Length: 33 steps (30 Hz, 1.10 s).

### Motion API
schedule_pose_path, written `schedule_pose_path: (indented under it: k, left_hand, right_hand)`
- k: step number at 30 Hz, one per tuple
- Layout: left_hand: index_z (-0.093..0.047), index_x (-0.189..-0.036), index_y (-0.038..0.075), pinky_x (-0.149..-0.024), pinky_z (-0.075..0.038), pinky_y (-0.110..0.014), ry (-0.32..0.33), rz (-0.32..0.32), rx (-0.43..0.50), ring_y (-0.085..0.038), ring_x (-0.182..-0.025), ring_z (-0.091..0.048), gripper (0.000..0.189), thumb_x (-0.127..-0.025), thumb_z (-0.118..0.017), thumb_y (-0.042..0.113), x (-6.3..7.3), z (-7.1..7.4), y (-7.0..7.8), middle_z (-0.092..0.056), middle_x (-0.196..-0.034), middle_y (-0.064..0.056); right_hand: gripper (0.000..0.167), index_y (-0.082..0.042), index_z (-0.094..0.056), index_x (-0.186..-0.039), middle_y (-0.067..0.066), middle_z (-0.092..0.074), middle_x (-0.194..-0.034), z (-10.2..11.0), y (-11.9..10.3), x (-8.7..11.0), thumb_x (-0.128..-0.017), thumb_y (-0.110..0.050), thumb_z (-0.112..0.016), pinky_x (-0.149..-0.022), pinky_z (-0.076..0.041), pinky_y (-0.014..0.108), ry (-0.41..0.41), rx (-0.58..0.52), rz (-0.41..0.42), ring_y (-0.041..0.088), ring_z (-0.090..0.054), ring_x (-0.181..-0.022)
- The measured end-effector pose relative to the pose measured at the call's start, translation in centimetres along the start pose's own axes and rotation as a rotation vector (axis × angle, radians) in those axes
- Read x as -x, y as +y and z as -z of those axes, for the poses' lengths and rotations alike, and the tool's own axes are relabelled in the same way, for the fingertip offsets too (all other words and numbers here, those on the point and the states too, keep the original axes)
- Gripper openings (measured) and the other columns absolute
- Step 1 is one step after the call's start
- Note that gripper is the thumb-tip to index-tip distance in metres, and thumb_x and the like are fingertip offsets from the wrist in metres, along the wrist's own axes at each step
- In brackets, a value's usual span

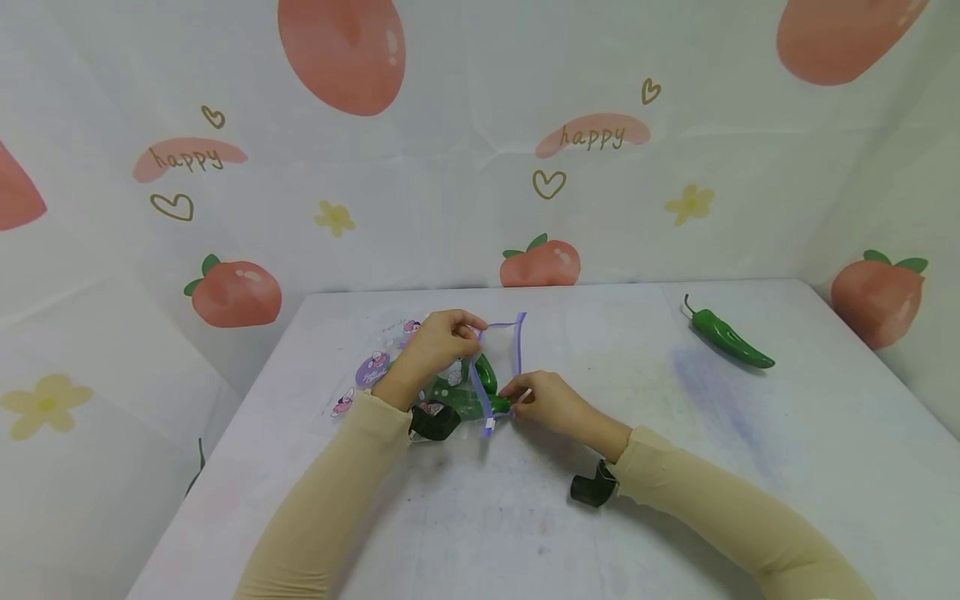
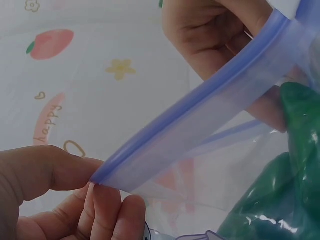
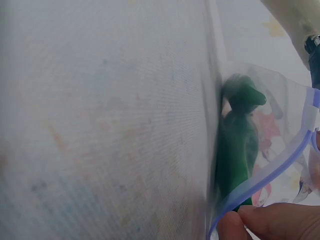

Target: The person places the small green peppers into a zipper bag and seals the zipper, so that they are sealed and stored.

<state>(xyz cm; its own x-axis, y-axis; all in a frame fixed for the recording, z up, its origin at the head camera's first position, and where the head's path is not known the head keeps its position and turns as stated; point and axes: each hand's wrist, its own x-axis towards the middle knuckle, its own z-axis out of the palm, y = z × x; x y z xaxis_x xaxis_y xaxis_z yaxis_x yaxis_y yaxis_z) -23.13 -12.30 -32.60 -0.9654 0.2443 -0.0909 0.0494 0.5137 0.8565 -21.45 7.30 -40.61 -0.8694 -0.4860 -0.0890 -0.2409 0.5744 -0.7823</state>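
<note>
A clear zip bag (image 1: 463, 392) with purple zip strips and cartoon prints lies on the table with its mouth facing right. Several glossy green peppers (image 2: 300, 150) are inside it. My left hand (image 1: 442, 343) pinches the far end of one zip strip (image 2: 195, 102) between thumb and fingers, spreading the mouth. At the mouth's near side, my right hand (image 1: 551, 406) pinches the end of a green pepper (image 1: 498, 405) that lies partly within the bag. In the right wrist view, the right thumb and finger (image 3: 270, 220) meet beside the purple edge; the pepper's tip is mostly hidden there.
Another green chili pepper (image 1: 726, 337) with a curved stem lies at the table's far right. A white slider (image 1: 490, 424) sits on the zip's near end. Behind the white table (image 1: 637, 533) hangs a printed cloth (image 1: 442, 200).
</note>
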Motion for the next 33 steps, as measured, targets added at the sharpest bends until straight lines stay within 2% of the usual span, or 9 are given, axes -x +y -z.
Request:
schedule_pose_path:
  k: [8, 17, 21, 28, 33]
  left_hand:
    - [-0.065, -0.116, 0.005, -0.071, -0.045, -0.03, 0.002, 0.006, 0.013, -0.017, -0.074, -0.053, 0.033, -0.083, -0.061, 0.004, 0.0, 0.0, 0.0, -0.059, -0.083, -0.002]
    - [-0.066, -0.116, 0.006, -0.07, -0.046, -0.029, 0.007, 0.011, -0.002, -0.017, -0.075, -0.054, 0.033, -0.083, -0.061, 0.004, -0.1, 0.0, 0.0, -0.059, -0.084, -0.003]
    - [-0.066, -0.116, 0.006, -0.07, -0.045, -0.028, 0.009, 0.012, -0.006, -0.018, -0.076, -0.054, 0.032, -0.084, -0.061, 0.005, -0.1, 0.0, 0.0, -0.059, -0.084, -0.003]
    - [-0.066, -0.116, 0.006, -0.067, -0.045, -0.027, 0.011, 0.011, 0.001, -0.017, -0.074, -0.053, 0.032, -0.084, -0.061, 0.005, -0.1, 0.0, 0.0, -0.059, -0.084, -0.003]
    - [-0.065, -0.116, 0.005, -0.07, -0.046, -0.03, 0.007, 0.017, 0.006, -0.018, -0.075, -0.053, 0.031, -0.085, -0.061, 0.005, -0.1, 0.1, 0.0, -0.058, -0.084, -0.004]
  right_hand:
    - [0.029, -0.001, -0.068, -0.112, 0.011, -0.069, -0.104, 0.2, -0.1, 0.2, -0.083, 0.001, -0.067, -0.072, -0.053, 0.028, 0.012, -0.028, -0.028, 0.015, -0.065, -0.081]
    - [0.031, -0.004, -0.066, -0.117, 0.01, -0.067, -0.116, 0.6, -0.6, 0.6, -0.086, -0.002, -0.066, -0.083, -0.055, 0.034, 0.023, -0.033, -0.076, 0.019, -0.066, -0.094]
    - [0.032, -0.003, -0.065, -0.119, 0.012, -0.066, -0.119, 1.1, -0.8, 0.9, -0.086, -0.002, -0.065, -0.084, -0.054, 0.035, 0.032, -0.032, -0.057, 0.023, -0.067, -0.1]
    - [0.033, 0.001, -0.063, -0.119, 0.017, -0.065, -0.121, 2.6, -1.3, 1.6, -0.087, -0.002, -0.064, -0.082, -0.055, 0.036, 0.063, -0.007, 0.045, 0.029, -0.068, -0.101]
    - [0.034, -0.001, -0.062, -0.123, 0.018, -0.063, -0.123, 3.9, -1.6, 2.0, -0.089, -0.006, -0.065, -0.084, -0.055, 0.039, 0.097, 0.0, 0.042, 0.03, -0.067, -0.104]
